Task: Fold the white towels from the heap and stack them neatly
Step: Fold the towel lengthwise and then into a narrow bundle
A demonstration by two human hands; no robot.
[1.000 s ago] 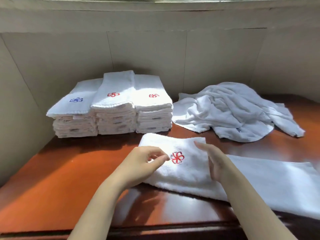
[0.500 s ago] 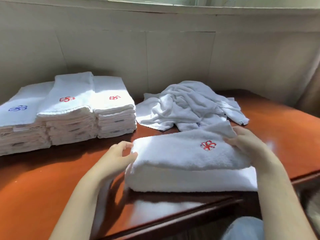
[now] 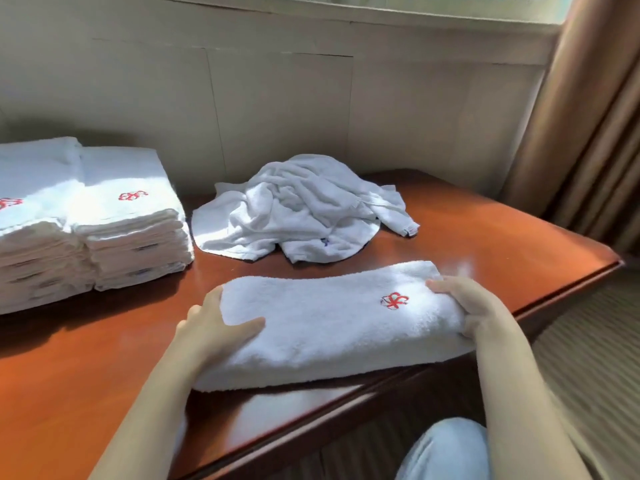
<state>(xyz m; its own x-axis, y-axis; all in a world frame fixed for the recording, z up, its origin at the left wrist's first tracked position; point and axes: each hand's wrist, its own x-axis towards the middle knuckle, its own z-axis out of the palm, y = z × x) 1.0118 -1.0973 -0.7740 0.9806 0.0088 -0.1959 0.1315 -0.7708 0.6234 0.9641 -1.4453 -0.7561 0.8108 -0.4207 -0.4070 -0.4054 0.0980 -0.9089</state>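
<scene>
A folded white towel (image 3: 325, 323) with a red embroidered emblem lies across the front of the wooden table (image 3: 86, 358), its right end near the table's edge. My left hand (image 3: 211, 332) grips its left end, thumb on top and fingers tucked underneath. My right hand (image 3: 467, 306) grips the right end beside the emblem. Behind it sits the crumpled heap of white towels (image 3: 298, 209). Stacks of folded towels (image 3: 104, 223) with red emblems stand at the left.
A panelled wall runs close behind the table. A brown curtain (image 3: 595, 126) hangs at the right. The table's front and right edges drop to striped carpet (image 3: 595, 358). My knee in light trousers (image 3: 446, 452) shows below the front edge.
The towel has been folded over on itself into a thicker, shorter bundle. Both hands moved from its middle to its two ends. The view has swung right, pushing the stacks toward the left edge.
</scene>
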